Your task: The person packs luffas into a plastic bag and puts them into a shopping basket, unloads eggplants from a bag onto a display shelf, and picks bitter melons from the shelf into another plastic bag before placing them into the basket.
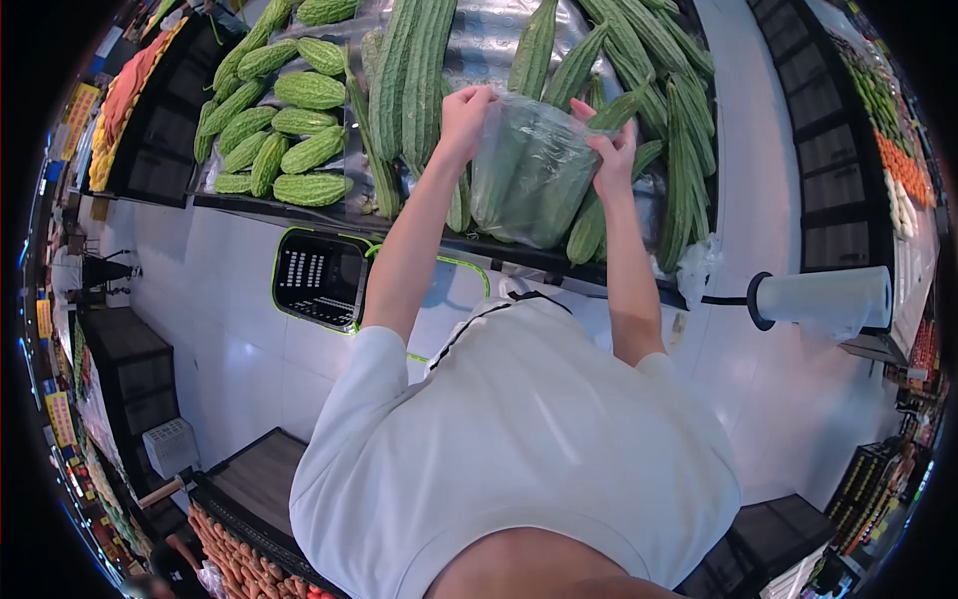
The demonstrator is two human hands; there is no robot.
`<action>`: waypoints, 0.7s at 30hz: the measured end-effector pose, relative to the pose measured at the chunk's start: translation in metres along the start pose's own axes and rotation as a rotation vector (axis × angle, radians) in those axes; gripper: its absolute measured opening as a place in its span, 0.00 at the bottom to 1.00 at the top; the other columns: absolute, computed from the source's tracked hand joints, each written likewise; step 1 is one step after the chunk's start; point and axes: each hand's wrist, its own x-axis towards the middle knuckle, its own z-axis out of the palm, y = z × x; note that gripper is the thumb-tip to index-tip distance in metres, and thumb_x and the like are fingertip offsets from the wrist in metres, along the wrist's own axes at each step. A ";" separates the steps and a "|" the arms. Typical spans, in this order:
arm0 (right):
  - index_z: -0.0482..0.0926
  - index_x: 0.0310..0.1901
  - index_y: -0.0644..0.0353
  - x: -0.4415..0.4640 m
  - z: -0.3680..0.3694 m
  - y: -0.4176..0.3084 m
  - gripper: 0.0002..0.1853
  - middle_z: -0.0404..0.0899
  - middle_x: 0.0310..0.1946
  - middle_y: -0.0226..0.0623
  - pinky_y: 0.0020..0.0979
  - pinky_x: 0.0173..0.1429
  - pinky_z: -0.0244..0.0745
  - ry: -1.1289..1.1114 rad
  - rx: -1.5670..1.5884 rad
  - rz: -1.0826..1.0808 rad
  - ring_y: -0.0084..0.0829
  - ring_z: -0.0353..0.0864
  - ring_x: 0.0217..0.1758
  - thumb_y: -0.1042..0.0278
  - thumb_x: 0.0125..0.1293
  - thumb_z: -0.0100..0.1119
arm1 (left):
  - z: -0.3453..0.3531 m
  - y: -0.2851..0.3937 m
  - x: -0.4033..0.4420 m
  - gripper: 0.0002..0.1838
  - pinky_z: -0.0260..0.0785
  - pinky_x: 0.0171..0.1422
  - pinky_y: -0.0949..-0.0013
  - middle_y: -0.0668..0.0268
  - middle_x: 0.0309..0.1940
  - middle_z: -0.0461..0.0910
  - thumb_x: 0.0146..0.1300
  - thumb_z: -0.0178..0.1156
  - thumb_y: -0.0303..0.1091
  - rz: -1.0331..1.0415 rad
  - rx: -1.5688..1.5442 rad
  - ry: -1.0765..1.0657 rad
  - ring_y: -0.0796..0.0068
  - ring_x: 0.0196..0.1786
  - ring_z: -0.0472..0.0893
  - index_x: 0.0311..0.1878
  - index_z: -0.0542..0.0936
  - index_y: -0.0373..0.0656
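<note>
A clear plastic bag (529, 175) hangs stretched between my two hands, over the front edge of the vegetable stand. My left hand (466, 120) pinches the bag's upper left corner, fingers closed. The upper right edge is gripped by my right hand (613, 158), its thumb and fingers around the film. Green ridged gourds (411, 80) lie on the stand around the bag. Greenish shapes show through the plastic; whether they are inside it or behind it I cannot tell. One gourd's end (619, 109) sits right beside my right fingers.
Bitter melons (309, 90) are piled on the stand's left. Below stands a black shopping basket (321, 280) with a green rim. A roll of plastic bags (823, 299) sticks out at the right. Carrots (239, 559) fill a bin at lower left.
</note>
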 end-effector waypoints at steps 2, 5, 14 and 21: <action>0.61 0.55 0.64 -0.007 0.002 -0.001 0.28 0.78 0.52 0.55 0.41 0.67 0.68 0.047 -0.029 -0.021 0.44 0.78 0.57 0.84 0.49 0.54 | -0.016 -0.006 -0.006 0.08 0.59 0.33 0.78 0.71 0.27 0.75 0.56 0.56 0.28 -0.024 -0.128 -0.024 0.85 0.28 0.68 0.25 0.79 0.36; 0.63 0.55 0.62 -0.028 -0.004 0.000 0.30 0.78 0.49 0.53 0.43 0.67 0.66 -0.024 -0.096 -0.110 0.44 0.78 0.57 0.79 0.47 0.61 | -0.036 -0.022 -0.020 0.07 0.62 0.52 0.71 0.66 0.47 0.73 0.52 0.56 0.30 0.244 -0.380 -0.428 0.77 0.45 0.71 0.33 0.79 0.38; 0.66 0.60 0.64 -0.026 0.004 0.005 0.38 0.76 0.53 0.38 0.35 0.61 0.72 -0.163 -0.273 0.133 0.31 0.76 0.57 0.74 0.46 0.75 | 0.028 0.042 -0.078 0.48 0.63 0.65 0.69 0.63 0.57 0.74 0.41 0.78 0.31 0.201 0.192 -0.668 0.75 0.59 0.72 0.68 0.64 0.38; 0.66 0.61 0.64 -0.012 0.036 -0.014 0.40 0.78 0.49 0.38 0.32 0.58 0.74 -0.025 -0.418 -0.179 0.29 0.78 0.52 0.69 0.46 0.78 | 0.044 0.058 -0.087 0.37 0.70 0.56 0.69 0.65 0.46 0.79 0.44 0.78 0.34 0.554 0.232 -0.384 0.76 0.50 0.77 0.58 0.71 0.38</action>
